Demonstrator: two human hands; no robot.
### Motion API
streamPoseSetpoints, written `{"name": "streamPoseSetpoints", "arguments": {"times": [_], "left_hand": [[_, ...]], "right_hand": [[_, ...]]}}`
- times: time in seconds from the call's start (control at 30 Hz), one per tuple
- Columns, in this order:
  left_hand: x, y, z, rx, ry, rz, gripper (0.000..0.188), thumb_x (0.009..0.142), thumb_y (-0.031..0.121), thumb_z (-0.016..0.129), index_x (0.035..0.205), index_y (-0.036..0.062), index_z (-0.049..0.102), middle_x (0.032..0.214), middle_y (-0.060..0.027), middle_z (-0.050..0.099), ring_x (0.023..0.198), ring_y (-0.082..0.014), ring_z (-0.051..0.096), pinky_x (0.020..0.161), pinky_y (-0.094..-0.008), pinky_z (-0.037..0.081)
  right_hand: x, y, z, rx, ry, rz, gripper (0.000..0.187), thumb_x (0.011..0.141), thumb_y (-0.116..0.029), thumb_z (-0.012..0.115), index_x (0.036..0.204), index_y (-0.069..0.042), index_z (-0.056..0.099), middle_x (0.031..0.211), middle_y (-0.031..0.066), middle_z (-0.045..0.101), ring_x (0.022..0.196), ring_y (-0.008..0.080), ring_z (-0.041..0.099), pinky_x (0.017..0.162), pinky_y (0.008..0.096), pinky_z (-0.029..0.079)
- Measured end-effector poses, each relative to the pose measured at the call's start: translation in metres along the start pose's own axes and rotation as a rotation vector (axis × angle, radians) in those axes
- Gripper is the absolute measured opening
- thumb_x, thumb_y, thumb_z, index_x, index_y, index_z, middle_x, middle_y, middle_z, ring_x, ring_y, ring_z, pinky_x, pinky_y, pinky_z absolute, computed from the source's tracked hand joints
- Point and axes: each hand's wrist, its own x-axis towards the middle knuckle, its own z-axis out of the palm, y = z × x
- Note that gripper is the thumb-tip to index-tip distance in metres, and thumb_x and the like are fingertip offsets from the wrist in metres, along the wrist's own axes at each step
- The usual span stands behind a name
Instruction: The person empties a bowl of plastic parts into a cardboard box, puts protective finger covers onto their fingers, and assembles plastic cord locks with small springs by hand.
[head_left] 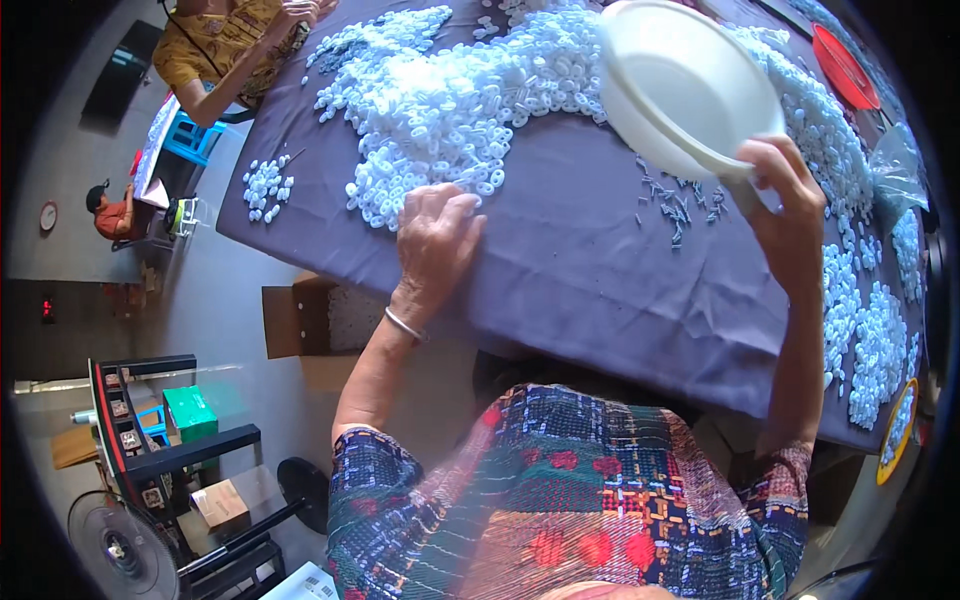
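Observation:
My right hand (785,195) grips the rim of a round, pale, translucent plastic bowl (690,90), raised and tilted over the table. The inside of the bowl that shows holds nothing. At the near edge of a big heap of small white oval plastic pieces (430,130), my left hand (437,240) rests with its fingers on the pieces. Those fingers look loosely bent, and their tips are partly hidden among the pieces. Many of the pieces have slots or holes through them. A bracelet circles my left wrist.
Small grey metal-looking pins (675,210) lie scattered on the purple-grey tablecloth (590,270). A small white cluster (267,190) sits at the left. More white heaps (880,345) and a red basin (845,68) line the right. Another person's arm (240,80) is at the far left; an open carton (310,320) stands below.

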Motion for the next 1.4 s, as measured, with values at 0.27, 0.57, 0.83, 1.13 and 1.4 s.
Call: {"name": "streamPoseSetpoints", "arguments": {"times": [0.27, 0.57, 0.83, 1.13, 1.4], "left_hand": [[0.013, -0.007, 0.018, 0.007, -0.072, 0.238, 0.032, 0.072, 0.014, 0.069, 0.103, 0.0141, 0.062, 0.114, -0.0062, 0.054, 0.110, -0.0287, 0.047, 0.090, -0.0410, 0.039], [0.036, -0.034, 0.034, 0.239, -0.070, 0.420, 0.025, 0.073, 0.012, 0.059, 0.098, 0.0090, 0.059, 0.118, -0.0092, 0.052, 0.116, -0.0290, 0.045, 0.093, -0.0454, 0.034], [0.025, -0.049, 0.025, 0.169, -0.078, 0.283, 0.035, 0.078, 0.011, 0.061, 0.112, 0.0037, 0.057, 0.123, -0.0120, 0.052, 0.122, -0.0317, 0.042, 0.098, -0.0442, 0.031], [-0.004, -0.007, -0.012, -0.038, 0.124, 0.078, 0.027, 0.088, 0.018, 0.059, 0.113, 0.0060, 0.058, 0.119, -0.0137, 0.053, 0.115, -0.0315, 0.044, 0.100, -0.0439, 0.032], [-0.029, 0.075, -0.014, -0.295, 0.043, 0.125, 0.018, 0.075, 0.005, 0.066, 0.092, 0.0059, 0.063, 0.098, -0.0103, 0.061, 0.098, -0.0293, 0.056, 0.088, -0.0422, 0.042]], "right_hand": [[-0.032, -0.026, 0.008, 0.025, -0.093, -0.144, 0.029, 0.063, -0.003, 0.075, 0.087, -0.003, 0.059, 0.091, 0.0111, 0.059, 0.082, 0.0278, 0.059, 0.069, 0.0353, 0.049], [-0.030, -0.028, 0.081, -0.036, -0.146, -0.149, 0.022, 0.067, -0.011, 0.073, 0.081, -0.008, 0.056, 0.086, 0.0068, 0.057, 0.080, 0.0264, 0.057, 0.065, 0.0370, 0.051], [-0.023, -0.038, 0.111, -0.018, -0.103, -0.136, 0.032, 0.071, -0.008, 0.068, 0.102, -0.010, 0.060, 0.102, 0.0105, 0.057, 0.082, 0.0300, 0.059, 0.065, 0.0378, 0.054], [-0.027, 0.064, 0.036, -0.177, -0.208, 0.083, 0.024, 0.077, -0.013, 0.067, 0.100, -0.005, 0.063, 0.108, 0.0124, 0.060, 0.102, 0.0287, 0.057, 0.090, 0.0380, 0.046], [-0.001, 0.081, 0.081, 0.040, -0.323, 0.039, 0.026, 0.080, -0.018, 0.064, 0.104, -0.010, 0.063, 0.114, 0.0121, 0.057, 0.111, 0.0297, 0.050, 0.091, 0.0422, 0.042]]}}
